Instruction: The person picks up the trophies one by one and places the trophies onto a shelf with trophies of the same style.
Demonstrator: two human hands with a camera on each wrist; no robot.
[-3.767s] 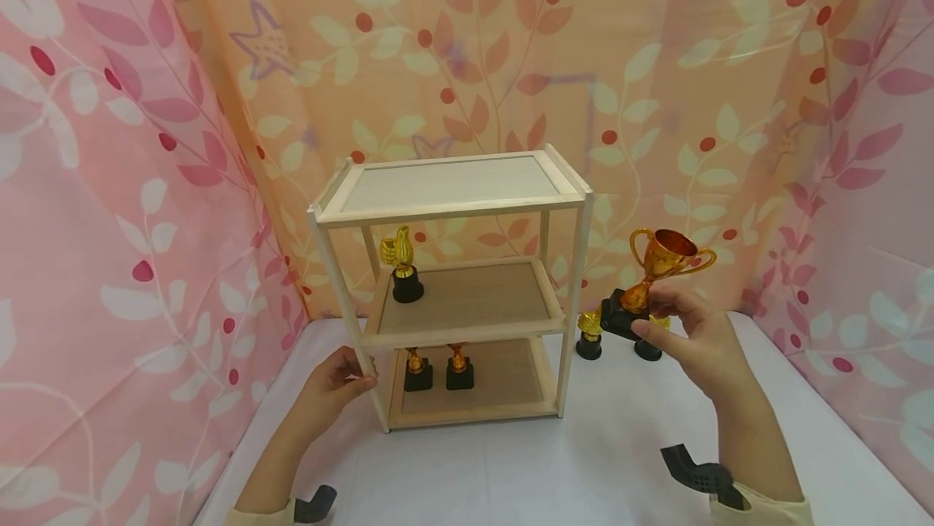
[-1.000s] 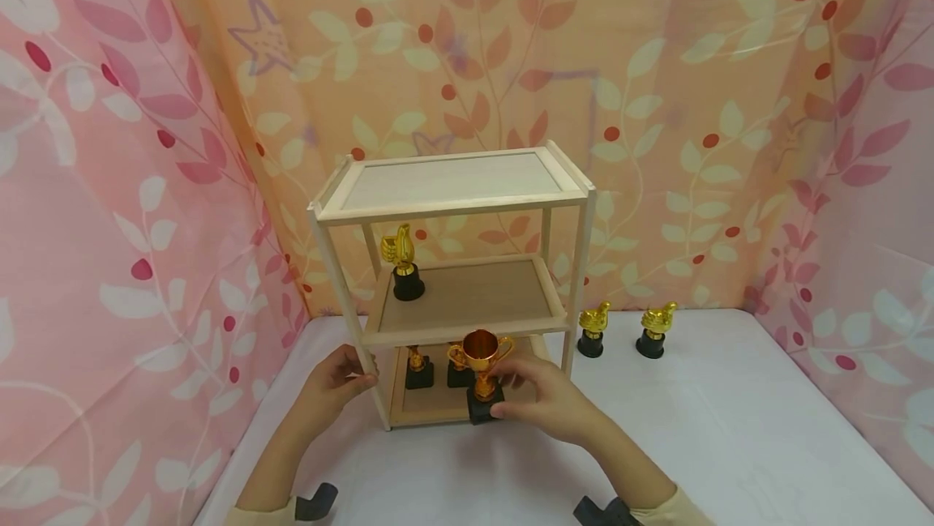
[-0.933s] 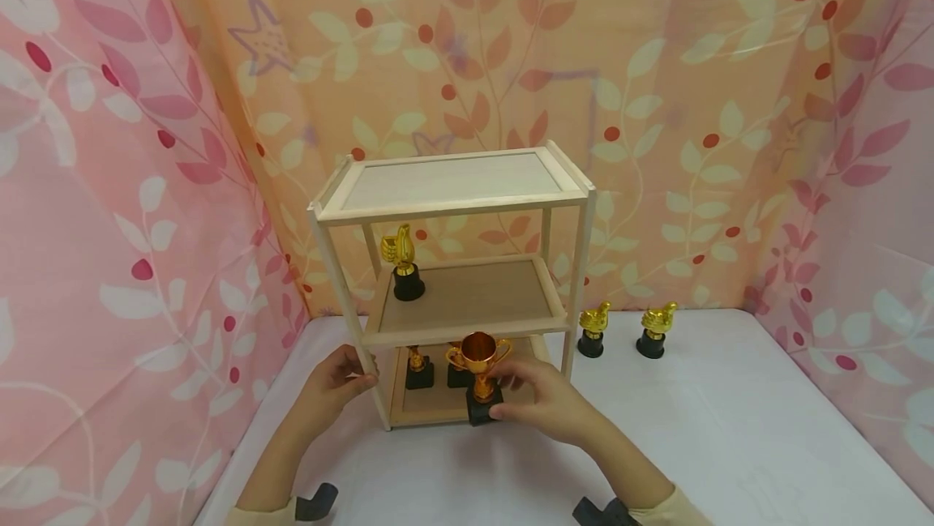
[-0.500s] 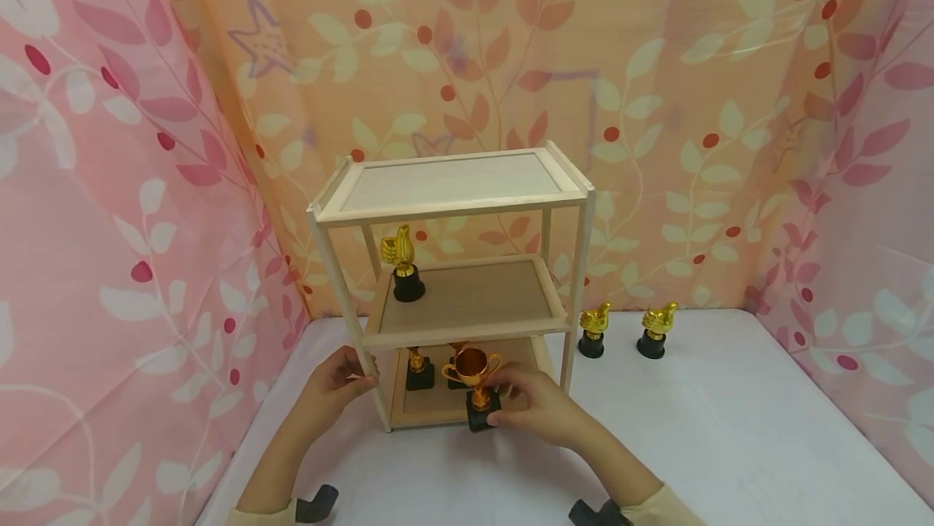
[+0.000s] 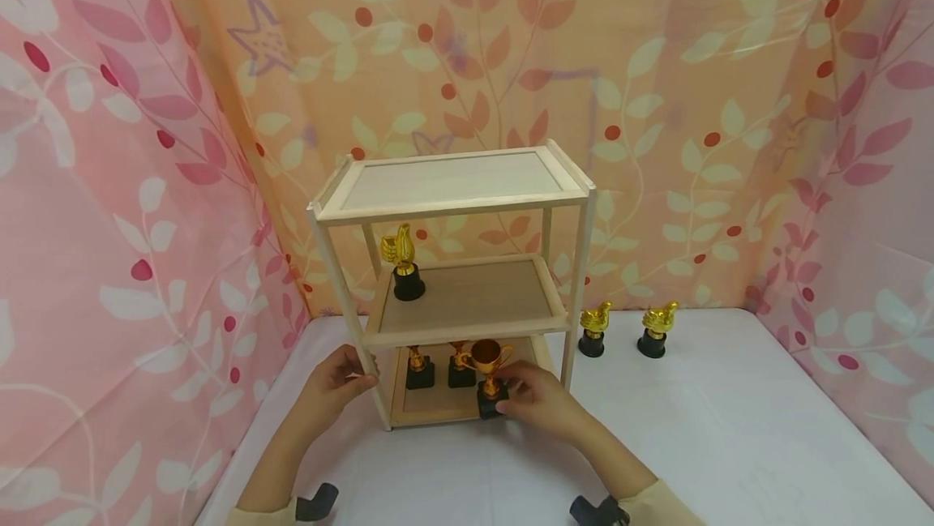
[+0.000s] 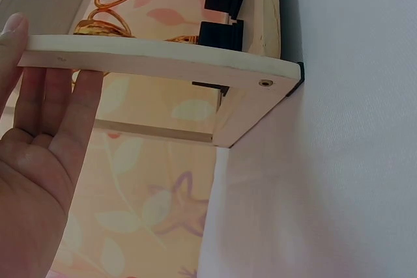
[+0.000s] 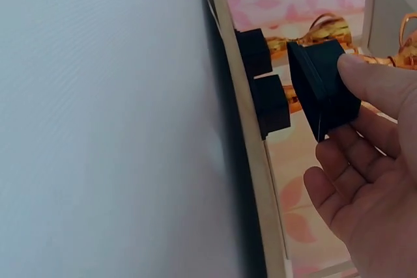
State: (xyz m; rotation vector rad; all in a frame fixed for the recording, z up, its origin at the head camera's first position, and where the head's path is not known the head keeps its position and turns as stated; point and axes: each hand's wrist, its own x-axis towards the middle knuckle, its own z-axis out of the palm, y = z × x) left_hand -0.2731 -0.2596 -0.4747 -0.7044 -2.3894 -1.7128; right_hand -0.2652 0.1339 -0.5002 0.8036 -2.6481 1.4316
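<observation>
My right hand [image 5: 543, 400] pinches a gold trophy cup [image 5: 489, 357] by its black square base, at the front of the bottom shelf. In the right wrist view that base [image 7: 322, 86] is tilted and apart from the shelf, with thumb and fingers on either side. Two similar trophy cups [image 5: 419, 372] [image 5: 460, 372] stand on the bottom shelf, their tops hidden by the middle shelf. My left hand [image 5: 332, 392] grips the front left post of the wooden rack [image 5: 467, 337]; the left wrist view shows fingers and thumb around the post [image 6: 150, 55].
A gold thumbs-up trophy [image 5: 404, 263] stands at the left of the middle shelf. Two more thumbs-up trophies [image 5: 594, 330] [image 5: 655, 330] stand on the white tabletop [image 5: 730, 412] right of the rack. Patterned curtains [image 5: 467, 48] close off the back and sides.
From the right of the rack, my right hand has brought the trophy cup left to the bottom shelf; lately it dipped, then moved slightly right and inward. My left hand stays on the post.
</observation>
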